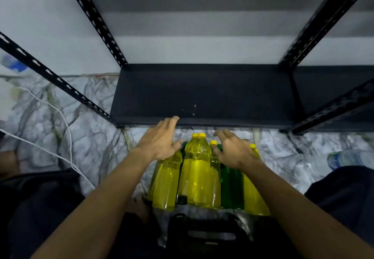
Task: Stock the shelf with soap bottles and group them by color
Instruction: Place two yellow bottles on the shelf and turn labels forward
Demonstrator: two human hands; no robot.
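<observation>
Several clear bottles (199,169) of yellow soap with yellow caps, and a green one (231,188) among them, stand packed together on the marble floor (91,137) before the black shelf (202,92). Both hands hover above them, left (162,141) and right (232,149), each grip wide and holding nothing.

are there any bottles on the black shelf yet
No, the black shelf holds none; the yellow bottles and green bottle stand on the floor before it.

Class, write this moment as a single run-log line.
left hand: open above bottles | right hand: open above bottles | yellow bottles, green bottle: on floor | shelf: no bottles
</observation>
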